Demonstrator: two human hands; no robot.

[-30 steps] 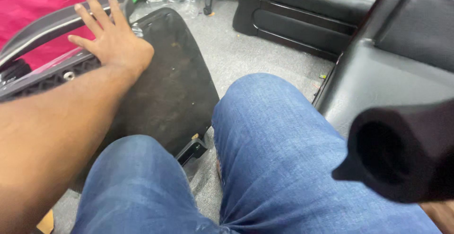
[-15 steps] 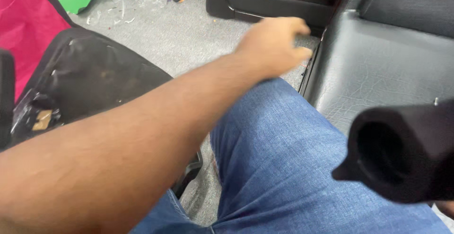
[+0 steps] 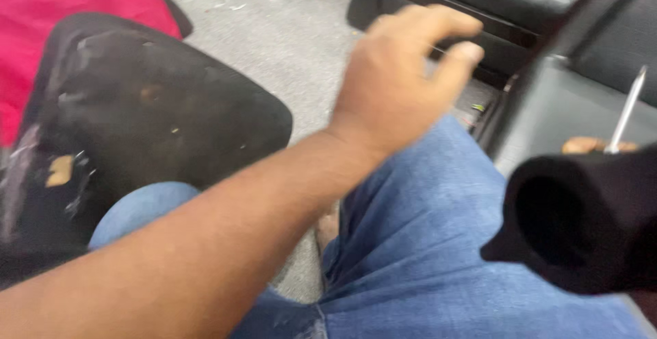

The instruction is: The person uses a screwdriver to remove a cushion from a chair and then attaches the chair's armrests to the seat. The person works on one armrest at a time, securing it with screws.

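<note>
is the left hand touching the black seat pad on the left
Apart. The head view shows the left hand raised over the blue-jeaned knee, fingers curled in the air, with grey floor showing between it and the black seat pad.

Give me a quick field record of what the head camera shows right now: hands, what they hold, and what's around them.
left hand: raised over the right knee, fingers curled, holding nothing
right hand: mostly hidden behind the black foam tube, gripping a thin metal rod
jeans: blue, on both legs
worn black seat pad: at left, on the grey floor
black upholstered seat: at right
</note>
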